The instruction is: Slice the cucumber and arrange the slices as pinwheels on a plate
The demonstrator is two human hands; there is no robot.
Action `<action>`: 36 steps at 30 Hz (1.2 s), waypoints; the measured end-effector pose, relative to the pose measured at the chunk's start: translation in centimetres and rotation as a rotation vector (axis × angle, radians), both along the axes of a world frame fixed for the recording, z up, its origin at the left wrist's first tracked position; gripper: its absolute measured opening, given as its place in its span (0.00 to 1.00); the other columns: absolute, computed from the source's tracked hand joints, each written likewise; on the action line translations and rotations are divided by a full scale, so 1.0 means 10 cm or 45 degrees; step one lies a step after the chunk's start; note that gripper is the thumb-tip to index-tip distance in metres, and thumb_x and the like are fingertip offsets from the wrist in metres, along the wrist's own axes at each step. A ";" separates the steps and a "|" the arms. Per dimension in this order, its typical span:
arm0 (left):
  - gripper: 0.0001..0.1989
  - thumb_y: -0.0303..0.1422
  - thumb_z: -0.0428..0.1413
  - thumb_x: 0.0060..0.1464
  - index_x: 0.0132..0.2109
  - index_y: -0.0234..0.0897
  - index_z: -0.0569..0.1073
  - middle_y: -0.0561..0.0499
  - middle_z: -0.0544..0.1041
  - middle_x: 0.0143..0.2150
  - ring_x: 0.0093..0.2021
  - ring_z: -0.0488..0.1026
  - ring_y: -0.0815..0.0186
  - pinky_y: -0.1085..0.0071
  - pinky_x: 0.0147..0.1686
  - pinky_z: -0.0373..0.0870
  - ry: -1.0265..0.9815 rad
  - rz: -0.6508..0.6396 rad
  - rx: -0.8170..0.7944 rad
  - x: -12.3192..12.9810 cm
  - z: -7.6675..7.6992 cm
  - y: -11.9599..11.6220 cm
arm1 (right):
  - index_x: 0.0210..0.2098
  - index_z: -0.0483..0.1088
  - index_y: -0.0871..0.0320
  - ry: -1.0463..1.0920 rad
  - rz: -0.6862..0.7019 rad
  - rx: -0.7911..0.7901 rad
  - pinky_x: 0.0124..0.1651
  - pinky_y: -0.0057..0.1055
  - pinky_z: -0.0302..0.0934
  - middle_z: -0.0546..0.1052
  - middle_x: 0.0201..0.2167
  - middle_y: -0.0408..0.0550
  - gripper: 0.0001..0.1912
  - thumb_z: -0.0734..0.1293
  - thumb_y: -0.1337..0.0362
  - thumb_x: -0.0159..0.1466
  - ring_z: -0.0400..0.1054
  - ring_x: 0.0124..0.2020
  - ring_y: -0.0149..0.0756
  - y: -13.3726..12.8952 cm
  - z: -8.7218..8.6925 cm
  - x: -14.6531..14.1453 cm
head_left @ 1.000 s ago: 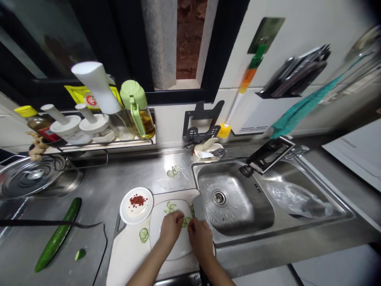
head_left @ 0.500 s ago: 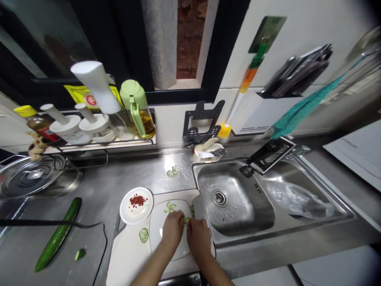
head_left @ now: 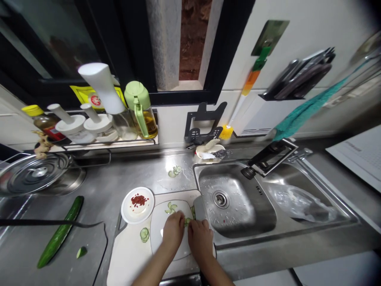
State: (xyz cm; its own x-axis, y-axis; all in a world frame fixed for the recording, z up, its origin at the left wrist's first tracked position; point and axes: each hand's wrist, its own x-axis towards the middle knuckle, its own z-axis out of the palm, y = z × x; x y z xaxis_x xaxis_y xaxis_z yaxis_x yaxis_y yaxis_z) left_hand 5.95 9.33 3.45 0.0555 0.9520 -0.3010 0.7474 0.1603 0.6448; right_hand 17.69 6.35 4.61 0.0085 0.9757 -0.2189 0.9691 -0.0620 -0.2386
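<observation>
My left hand [head_left: 173,229] and my right hand [head_left: 201,239] are close together over a white squarish plate [head_left: 156,217]. Fingers on both are closed in a pinch at thin cucumber slices [head_left: 187,221] between them; the exact grip is partly hidden. Curved cucumber slices [head_left: 170,207] lie fanned on the plate's far part. Under the plate is a pale cutting board [head_left: 123,256], with a small stack of cucumber slices [head_left: 144,234] on its left. More green slices show beyond my right hand, beside a grey flat piece [head_left: 203,206] whose kind I cannot tell.
A round white dish [head_left: 124,206] with red berries stands at the board's far left corner. Left of it lie a long cucumber [head_left: 61,234] and a cut end [head_left: 81,252]. A steel sink [head_left: 238,206] is on the right. Seasoning jars [head_left: 101,128] line a rack behind.
The whole view has shifted slightly. My hands stay over the plate, with a little more of the cucumber slices showing between them.
</observation>
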 end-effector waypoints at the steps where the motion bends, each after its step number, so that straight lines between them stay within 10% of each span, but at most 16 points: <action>1: 0.09 0.28 0.48 0.58 0.32 0.38 0.71 0.49 0.76 0.32 0.35 0.71 0.64 0.72 0.35 0.60 -0.003 -0.001 0.004 0.00 0.00 -0.01 | 0.33 0.71 0.55 0.005 0.002 0.001 0.35 0.35 0.50 0.77 0.36 0.49 0.10 0.59 0.68 0.67 0.65 0.43 0.45 -0.01 0.01 0.01; 23: 0.16 0.29 0.43 0.59 0.45 0.35 0.75 0.43 0.80 0.40 0.43 0.75 0.60 0.64 0.46 0.69 -0.173 0.128 0.160 -0.09 -0.07 -0.23 | 0.34 0.71 0.55 0.147 -0.045 -0.069 0.37 0.35 0.49 0.77 0.36 0.47 0.10 0.59 0.69 0.66 0.63 0.44 0.44 -0.14 0.03 0.14; 36: 0.19 0.38 0.48 0.54 0.47 0.34 0.75 0.44 0.79 0.40 0.36 0.75 0.59 0.63 0.42 0.71 0.131 0.582 0.172 -1.27 -0.20 -0.72 | 0.30 0.69 0.55 0.295 0.204 0.134 0.36 0.34 0.47 0.74 0.30 0.46 0.08 0.61 0.72 0.63 0.62 0.40 0.42 -0.32 -0.24 -0.01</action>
